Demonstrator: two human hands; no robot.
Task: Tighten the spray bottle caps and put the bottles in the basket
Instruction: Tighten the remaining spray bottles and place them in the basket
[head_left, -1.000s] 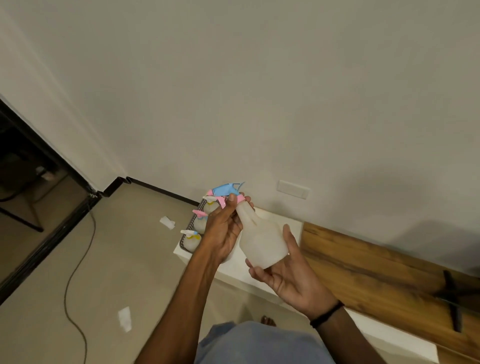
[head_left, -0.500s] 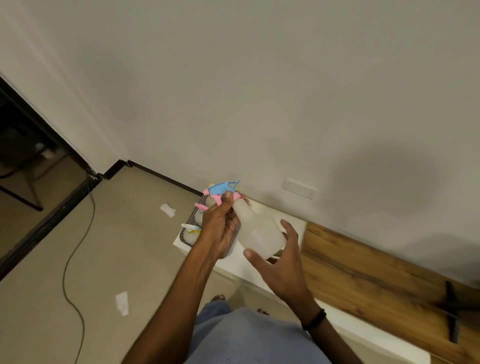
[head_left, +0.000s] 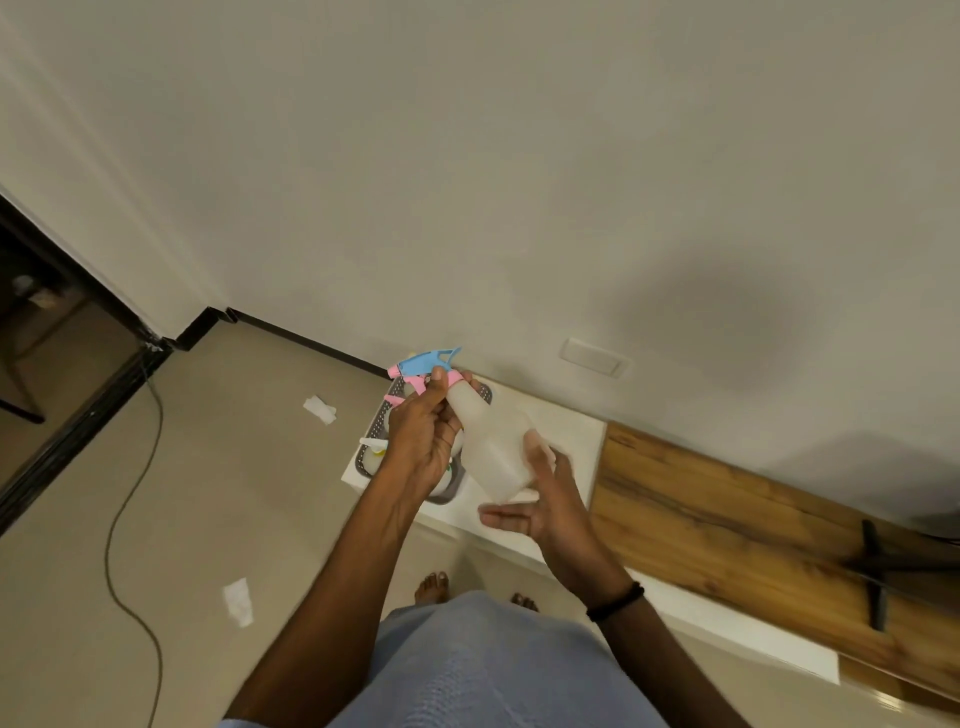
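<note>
I hold a translucent white spray bottle (head_left: 493, 447) tilted in front of me, its blue and pink trigger cap (head_left: 423, 364) pointing up and left. My left hand (head_left: 423, 436) is shut on the pink collar at the neck. My right hand (head_left: 540, 499) is under the bottle's base, fingers loosely spread and touching it. Below my left hand sits a grey perforated basket (head_left: 382, 423) on the white ledge (head_left: 561, 431). It holds other spray bottles with pink and yellow caps, mostly hidden by my hand.
A wooden board (head_left: 727, 509) lies to the right on the ledge, with a black tool (head_left: 872, 566) on it. A cable (head_left: 124, 499) runs over the floor at left, near scraps of white paper (head_left: 319, 409). My bare feet (head_left: 431, 587) stand by the ledge.
My right hand loosened from cupping the bottle's base, turned and came back under it with its fingers spread. The left hand stayed on the cap collar. The view shifted slightly.
</note>
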